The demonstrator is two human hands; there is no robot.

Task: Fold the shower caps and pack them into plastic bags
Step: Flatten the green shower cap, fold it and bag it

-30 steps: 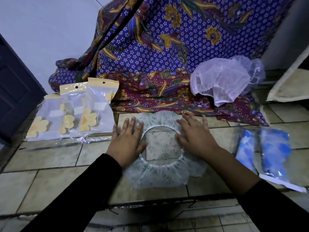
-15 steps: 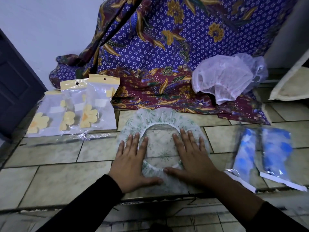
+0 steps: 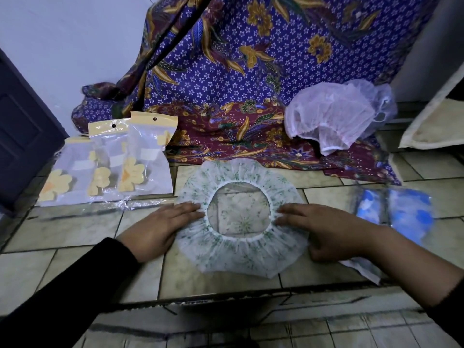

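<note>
A white shower cap with green flower print (image 3: pixel 241 257) lies spread flat on the tiled floor, its elastic opening facing up. My left hand (image 3: pixel 157 227) presses the cap's left side with straight fingers. My right hand (image 3: pixel 326 229) rests flat on the cap's right side, fingertips near the elastic ring. Three plastic bags with yellow headers and yellow flower prints (image 3: pixel 140 156) lie at the left. Packed blue shower caps in clear bags (image 3: pixel 401 212) lie at the right.
A pile of pink and pale mesh shower caps (image 3: pixel 334 114) sits on a batik cloth (image 3: pixel 226 71) at the back. A dark door (image 3: pixel 22 136) stands at the left. A step edge (image 3: pixel 226 297) runs along the floor below the cap.
Both hands slid from the cap's near edge out to its left and right sides, and the cap now lies spread wider and rounder.
</note>
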